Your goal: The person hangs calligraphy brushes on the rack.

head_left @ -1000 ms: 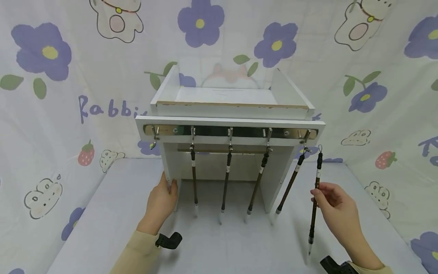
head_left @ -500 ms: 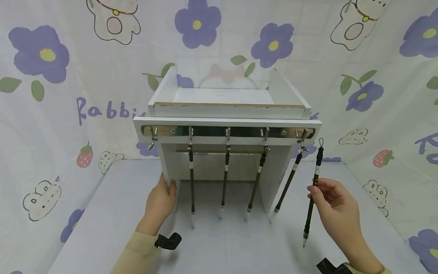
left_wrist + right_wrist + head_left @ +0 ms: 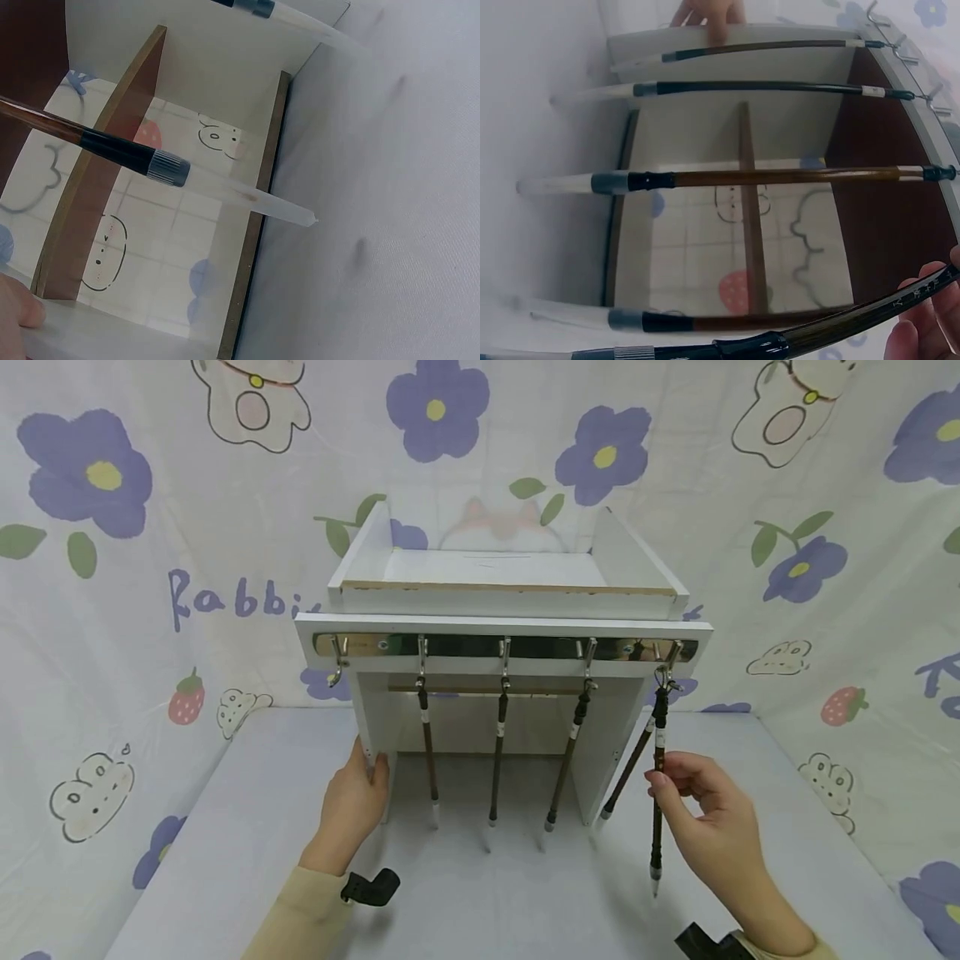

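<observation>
My right hand (image 3: 708, 814) pinches a dark-handled calligraphy brush (image 3: 657, 835) upright, tip down, with thumb and fingers. Its top loop meets the rightmost hook (image 3: 672, 653); whether the loop is over the hook I cannot tell. On that same hook another brush (image 3: 628, 768) hangs at a slant. Brushes also hang from the three middle hooks, such as the left one (image 3: 427, 735). My left hand (image 3: 348, 806) grips the lower left side panel of a white shelf (image 3: 502, 622). In the right wrist view the held brush (image 3: 840, 330) crosses the bottom, fingers at its upper handle.
A metal hook rail (image 3: 465, 646) runs along the shelf's front edge, and its leftmost hook (image 3: 337, 664) carries no brush. An open tray top (image 3: 510, 597) sits above. The shelf stands on a white-covered table (image 3: 480, 902) before a flower-printed cloth (image 3: 225, 527).
My right hand has moved left with the brush, bringing its loop from beside the rail to the rightmost hook. The left hand keeps its grip on the side panel.
</observation>
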Demonstrator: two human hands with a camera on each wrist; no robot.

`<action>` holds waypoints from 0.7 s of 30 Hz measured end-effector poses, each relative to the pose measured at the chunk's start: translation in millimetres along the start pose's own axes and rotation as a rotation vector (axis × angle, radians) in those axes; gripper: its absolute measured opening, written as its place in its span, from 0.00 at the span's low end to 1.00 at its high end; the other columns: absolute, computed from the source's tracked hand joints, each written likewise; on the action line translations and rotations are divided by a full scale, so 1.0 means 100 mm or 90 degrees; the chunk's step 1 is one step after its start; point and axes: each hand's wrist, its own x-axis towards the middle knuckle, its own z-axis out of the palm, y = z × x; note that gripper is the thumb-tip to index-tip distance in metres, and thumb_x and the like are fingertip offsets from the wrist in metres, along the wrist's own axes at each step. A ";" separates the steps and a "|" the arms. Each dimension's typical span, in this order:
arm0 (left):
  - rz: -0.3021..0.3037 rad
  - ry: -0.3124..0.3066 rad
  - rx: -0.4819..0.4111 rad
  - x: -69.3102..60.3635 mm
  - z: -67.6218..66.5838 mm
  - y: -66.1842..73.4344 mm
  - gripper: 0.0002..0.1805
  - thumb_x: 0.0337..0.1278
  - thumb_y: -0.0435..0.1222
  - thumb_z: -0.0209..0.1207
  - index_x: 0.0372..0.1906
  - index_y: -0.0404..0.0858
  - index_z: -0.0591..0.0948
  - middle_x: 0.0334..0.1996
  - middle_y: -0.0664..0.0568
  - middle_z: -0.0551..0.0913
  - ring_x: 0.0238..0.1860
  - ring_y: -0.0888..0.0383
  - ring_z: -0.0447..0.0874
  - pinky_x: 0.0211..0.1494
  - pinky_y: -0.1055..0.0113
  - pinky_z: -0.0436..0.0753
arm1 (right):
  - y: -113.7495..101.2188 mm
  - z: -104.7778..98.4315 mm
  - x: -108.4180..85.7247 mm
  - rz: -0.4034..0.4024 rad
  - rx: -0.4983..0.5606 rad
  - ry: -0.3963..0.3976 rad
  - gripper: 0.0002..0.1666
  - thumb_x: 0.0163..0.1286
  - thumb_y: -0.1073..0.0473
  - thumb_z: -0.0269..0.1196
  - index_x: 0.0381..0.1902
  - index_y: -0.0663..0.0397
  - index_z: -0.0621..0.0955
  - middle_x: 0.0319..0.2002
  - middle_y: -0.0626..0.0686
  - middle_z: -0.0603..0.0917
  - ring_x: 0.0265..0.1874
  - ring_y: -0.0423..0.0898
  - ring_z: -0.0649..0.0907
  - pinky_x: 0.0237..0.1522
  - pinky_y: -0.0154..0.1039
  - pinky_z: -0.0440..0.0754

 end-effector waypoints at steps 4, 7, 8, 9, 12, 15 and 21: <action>0.002 0.000 0.000 0.00 0.00 0.01 0.25 0.74 0.40 0.46 0.68 0.34 0.61 0.47 0.29 0.80 0.37 0.38 0.85 0.32 0.47 0.80 | -0.04 0.07 0.03 -0.001 -0.008 -0.023 0.19 0.57 0.80 0.64 0.46 0.65 0.80 0.33 0.55 0.84 0.30 0.36 0.82 0.33 0.25 0.76; 0.001 0.001 -0.001 -0.01 0.00 0.02 0.25 0.73 0.40 0.46 0.68 0.33 0.62 0.47 0.28 0.80 0.37 0.37 0.84 0.32 0.46 0.80 | -0.06 0.15 0.05 -0.005 -0.008 -0.040 0.18 0.58 0.79 0.64 0.46 0.64 0.80 0.34 0.54 0.84 0.32 0.37 0.81 0.34 0.25 0.76; 0.000 0.001 -0.002 -0.01 -0.01 0.02 0.25 0.73 0.40 0.46 0.68 0.33 0.62 0.47 0.28 0.80 0.37 0.37 0.84 0.32 0.46 0.80 | -0.07 0.17 0.06 -0.004 -0.009 -0.047 0.18 0.58 0.79 0.64 0.46 0.63 0.80 0.35 0.53 0.84 0.32 0.37 0.81 0.35 0.25 0.76; -0.001 0.001 -0.003 -0.01 -0.01 0.03 0.25 0.73 0.40 0.46 0.68 0.33 0.62 0.47 0.28 0.80 0.37 0.37 0.84 0.32 0.46 0.80 | -0.08 0.20 0.06 -0.007 -0.012 -0.053 0.18 0.59 0.78 0.64 0.46 0.62 0.80 0.35 0.52 0.84 0.32 0.37 0.81 0.35 0.26 0.76; -0.004 0.001 -0.004 -0.01 -0.01 0.03 0.24 0.73 0.40 0.46 0.67 0.34 0.63 0.47 0.28 0.80 0.37 0.38 0.84 0.32 0.46 0.80 | -0.12 0.28 0.08 -0.011 -0.002 -0.070 0.17 0.59 0.77 0.64 0.46 0.62 0.80 0.35 0.51 0.85 0.33 0.38 0.81 0.36 0.26 0.76; -0.006 0.002 -0.005 -0.01 -0.01 0.03 0.24 0.73 0.40 0.46 0.67 0.34 0.63 0.47 0.28 0.81 0.37 0.38 0.84 0.31 0.47 0.80 | -0.16 0.37 0.10 -0.030 0.014 -0.080 0.16 0.60 0.76 0.64 0.45 0.61 0.80 0.34 0.50 0.84 0.32 0.39 0.81 0.36 0.27 0.76; -0.003 0.003 -0.006 -0.01 0.00 0.02 0.24 0.74 0.40 0.46 0.68 0.34 0.62 0.46 0.29 0.81 0.36 0.39 0.85 0.30 0.48 0.80 | -0.26 0.52 0.14 -0.062 0.049 -0.088 0.15 0.61 0.74 0.64 0.45 0.58 0.81 0.34 0.52 0.84 0.33 0.40 0.81 0.35 0.29 0.76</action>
